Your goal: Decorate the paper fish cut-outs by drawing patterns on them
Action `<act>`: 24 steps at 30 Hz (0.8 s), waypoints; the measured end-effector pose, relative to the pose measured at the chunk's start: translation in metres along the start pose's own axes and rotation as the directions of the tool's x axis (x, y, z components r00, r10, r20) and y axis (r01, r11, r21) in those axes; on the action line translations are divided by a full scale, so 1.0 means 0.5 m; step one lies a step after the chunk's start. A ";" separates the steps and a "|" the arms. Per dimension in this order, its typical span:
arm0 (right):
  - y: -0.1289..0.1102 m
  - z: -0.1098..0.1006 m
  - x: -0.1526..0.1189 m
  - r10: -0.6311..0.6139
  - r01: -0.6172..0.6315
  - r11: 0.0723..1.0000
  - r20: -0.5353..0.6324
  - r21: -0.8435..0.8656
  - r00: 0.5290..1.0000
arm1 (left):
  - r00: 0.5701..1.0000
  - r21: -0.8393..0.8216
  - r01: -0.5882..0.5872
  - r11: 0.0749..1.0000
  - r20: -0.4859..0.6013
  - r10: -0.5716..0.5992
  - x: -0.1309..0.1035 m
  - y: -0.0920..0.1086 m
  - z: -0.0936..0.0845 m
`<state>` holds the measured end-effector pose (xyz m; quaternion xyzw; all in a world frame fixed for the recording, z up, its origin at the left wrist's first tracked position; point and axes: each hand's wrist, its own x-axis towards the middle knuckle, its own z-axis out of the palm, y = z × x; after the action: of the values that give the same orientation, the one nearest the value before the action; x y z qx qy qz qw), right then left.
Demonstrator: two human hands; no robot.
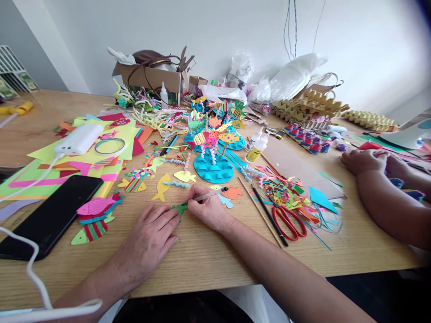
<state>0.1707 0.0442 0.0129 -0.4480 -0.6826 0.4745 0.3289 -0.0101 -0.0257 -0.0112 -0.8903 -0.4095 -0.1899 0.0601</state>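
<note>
My right hand (208,208) is closed around a grey pen (212,194), its tip side hidden by the fingers at a small green paper piece (181,209). Flat on the table, my left hand (153,231) rests its fingertips against the left end of that green piece. Yellow paper fish (161,188) lie just beyond, one touching a blue twisted pipe cleaner (177,184). Beside my right wrist is an orange paper fish (233,193). Behind my hands stands a blue base (213,169) bearing patterned fish on curled stems.
Red scissors (290,223), a black brush (269,211) and paper scraps lie right. A black phone (50,215), white power bank (79,139) and coloured sheets are left. Glue bottles (256,149) stand behind. Another person's hands (365,161) are at the far right.
</note>
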 end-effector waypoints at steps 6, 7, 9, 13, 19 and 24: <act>0.000 0.001 -0.002 -0.005 0.005 0.999 0.011 -0.044 1.000 | 1.000 0.007 0.021 1.000 0.022 -0.022 0.000 0.004 0.001; 0.000 0.001 -0.002 -0.007 0.007 0.999 0.011 -0.051 1.000 | 0.999 0.010 0.025 1.000 0.023 -0.025 0.000 0.005 0.002; -0.001 0.002 -0.003 -0.013 0.014 0.997 0.009 -0.070 1.000 | 0.999 0.013 0.026 1.000 0.026 -0.026 0.000 0.005 0.002; -0.005 0.003 -0.003 -0.027 0.028 0.995 0.004 -0.094 1.000 | 1.000 0.007 0.019 1.000 0.023 -0.019 0.001 0.004 0.002; -0.006 0.002 -0.003 -0.024 0.026 0.996 0.017 -0.090 1.000 | 1.000 -0.007 0.016 1.000 0.017 -0.016 0.003 0.005 0.000; -0.002 0.001 -0.002 -0.031 0.031 0.995 0.003 -0.097 1.000 | 0.999 -0.017 0.033 0.999 0.035 -0.033 0.003 0.005 -0.001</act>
<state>0.1702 0.0427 0.0138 -0.4525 -0.7120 0.4360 0.3133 -0.0075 -0.0267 -0.0099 -0.8871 -0.4234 -0.1789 0.0421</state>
